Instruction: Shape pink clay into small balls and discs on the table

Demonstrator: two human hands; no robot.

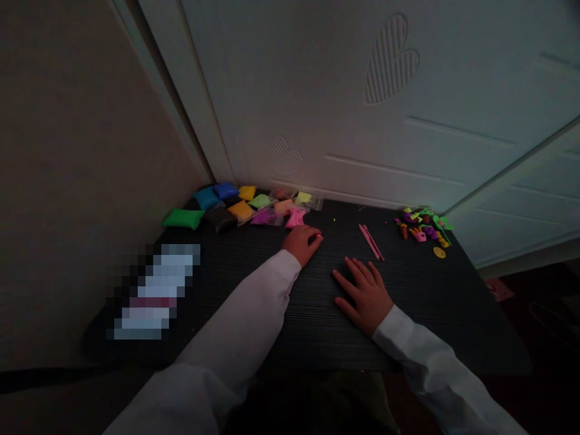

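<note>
My left hand (302, 241) rests on the dark table (281, 314) with its fingers curled under; whether they hold anything is hidden. It lies just in front of a pink clay packet (295, 218) at the near edge of a heap of coloured clay packets (226, 208). My right hand (365, 293) lies flat on the table, palm down, fingers stretched out, holding nothing. Two thin pink sticks (371, 241) lie just beyond its fingertips.
Small shaped clay pieces (423, 228) in green, purple, orange and yellow sit at the table's far right corner. A white panelled door (362, 121) stands behind the table. A wall (67, 181) closes the left side. The room is dim.
</note>
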